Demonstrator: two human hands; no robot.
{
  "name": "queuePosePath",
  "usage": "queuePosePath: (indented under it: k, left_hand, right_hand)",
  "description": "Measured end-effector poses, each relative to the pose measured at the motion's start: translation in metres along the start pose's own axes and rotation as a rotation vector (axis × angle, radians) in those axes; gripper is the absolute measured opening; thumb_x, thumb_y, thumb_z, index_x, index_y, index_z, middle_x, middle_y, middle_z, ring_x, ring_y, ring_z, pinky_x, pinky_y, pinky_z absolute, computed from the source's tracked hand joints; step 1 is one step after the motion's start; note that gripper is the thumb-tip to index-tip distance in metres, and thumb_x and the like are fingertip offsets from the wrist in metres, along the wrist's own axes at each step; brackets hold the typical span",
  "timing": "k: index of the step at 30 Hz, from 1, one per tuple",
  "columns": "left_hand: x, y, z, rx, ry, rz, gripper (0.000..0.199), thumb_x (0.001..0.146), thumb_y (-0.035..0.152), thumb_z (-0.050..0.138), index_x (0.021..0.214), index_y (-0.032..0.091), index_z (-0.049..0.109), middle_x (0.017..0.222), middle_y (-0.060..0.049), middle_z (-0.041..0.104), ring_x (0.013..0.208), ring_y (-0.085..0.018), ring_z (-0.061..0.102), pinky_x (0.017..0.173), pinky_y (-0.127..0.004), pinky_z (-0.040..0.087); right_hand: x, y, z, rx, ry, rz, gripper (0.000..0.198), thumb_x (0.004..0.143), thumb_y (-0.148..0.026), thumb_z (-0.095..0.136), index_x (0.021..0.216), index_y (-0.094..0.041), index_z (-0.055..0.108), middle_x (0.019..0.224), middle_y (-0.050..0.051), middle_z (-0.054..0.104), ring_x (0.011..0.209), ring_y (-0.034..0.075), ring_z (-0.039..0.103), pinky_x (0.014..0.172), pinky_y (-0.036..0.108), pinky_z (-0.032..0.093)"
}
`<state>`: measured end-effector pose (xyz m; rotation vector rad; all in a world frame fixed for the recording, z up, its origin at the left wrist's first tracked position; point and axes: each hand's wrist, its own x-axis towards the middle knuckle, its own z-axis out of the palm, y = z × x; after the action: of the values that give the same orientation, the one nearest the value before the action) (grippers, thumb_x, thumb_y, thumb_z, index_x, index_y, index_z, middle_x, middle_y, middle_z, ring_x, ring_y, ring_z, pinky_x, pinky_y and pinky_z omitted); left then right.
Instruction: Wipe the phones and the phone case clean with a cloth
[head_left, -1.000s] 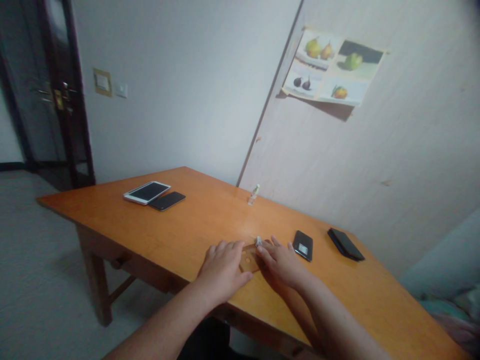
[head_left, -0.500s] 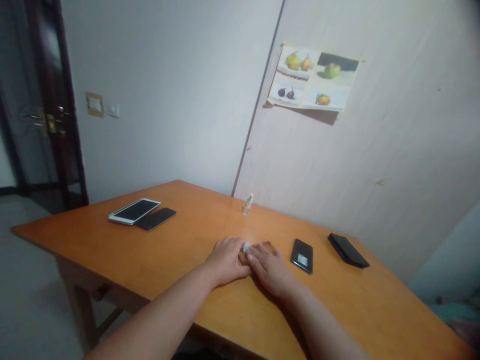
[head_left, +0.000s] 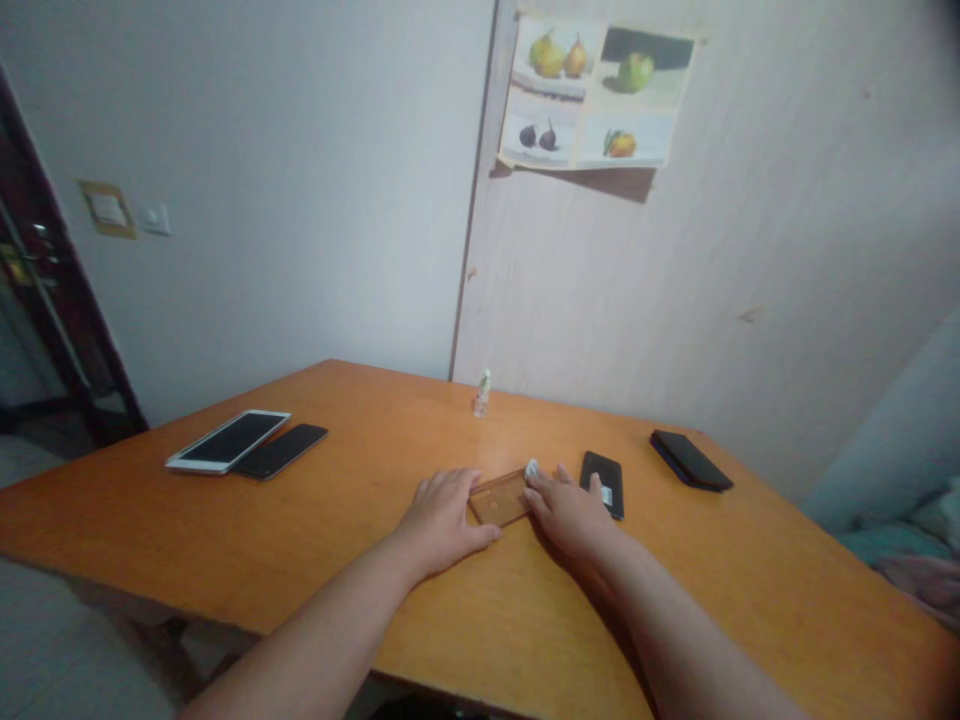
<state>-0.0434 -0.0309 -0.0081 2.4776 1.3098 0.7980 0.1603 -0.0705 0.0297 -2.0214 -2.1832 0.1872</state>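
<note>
At 12 o'clock on the table (head_left: 225,560), the clear phone case (head_left: 499,497) shows more than 0.5 s ago, because the flat, open left hand (head_left: 442,520) has slid off it while the right hand (head_left: 568,508) pinches a white wad (head_left: 532,468) at its far corner.

Both forearms are bare, with no sleeves in view. The left hand (head_left: 442,515) and right hand (head_left: 570,512) wear no gloves, rings or watch.
</note>
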Motion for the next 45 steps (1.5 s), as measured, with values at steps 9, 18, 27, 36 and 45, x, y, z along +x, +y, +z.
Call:
queuePosePath:
  k: [9,18,27,36,45]
  left_hand:
    - [0.002,-0.002,-0.001,-0.006,-0.021,0.009,0.063,0.072,0.052,0.071,0.125,0.021,0.054,0.123,-0.01,0.065,0.114,-0.03,0.057,0.097,-0.04,0.044]
    - [0.001,-0.003,-0.001,-0.001,-0.037,-0.019,0.065,0.072,0.05,0.072,0.127,0.022,0.053,0.126,-0.01,0.063,0.117,-0.031,0.056,0.098,-0.04,0.042]
    - [0.002,-0.002,-0.003,0.007,-0.045,-0.006,0.06,0.073,0.044,0.073,0.126,0.022,0.054,0.124,-0.009,0.064,0.117,-0.03,0.057,0.099,-0.04,0.042]
    - [0.002,0.001,-0.005,-0.01,-0.058,0.033,0.054,0.075,0.04,0.069,0.124,0.023,0.055,0.122,-0.008,0.065,0.114,-0.029,0.058,0.097,-0.04,0.043]
    - [0.003,-0.001,-0.004,0.01,-0.071,0.022,0.055,0.076,0.042,0.068,0.126,0.023,0.054,0.123,-0.01,0.065,0.116,-0.03,0.057,0.099,-0.041,0.042]
  right_hand:
    - [-0.014,-0.003,-0.01,0.042,-0.088,-0.121,0.045,0.102,-0.043,0.031,0.129,-0.027,0.063,0.14,0.012,0.059,0.143,0.033,0.035,0.113,0.068,0.006]
    - [-0.01,0.002,-0.004,0.103,-0.01,-0.236,0.028,0.093,-0.029,0.047,0.098,-0.028,0.075,0.103,0.003,0.075,0.102,0.023,0.064,0.097,0.036,0.04]
    - [0.02,0.02,0.012,0.602,0.252,0.071,0.024,0.087,-0.021,0.048,0.1,-0.017,0.068,0.091,0.005,0.073,0.084,0.018,0.065,0.072,0.026,0.048]
    - [0.023,0.014,0.017,0.315,0.278,0.157,0.014,0.086,-0.02,0.053,0.089,-0.016,0.066,0.094,0.01,0.067,0.088,0.021,0.06,0.078,0.031,0.043]
    - [0.007,-0.009,0.006,-0.087,0.185,0.02,0.045,0.099,-0.038,0.035,0.097,-0.015,0.074,0.105,0.017,0.07,0.104,0.031,0.056,0.091,0.043,0.038]
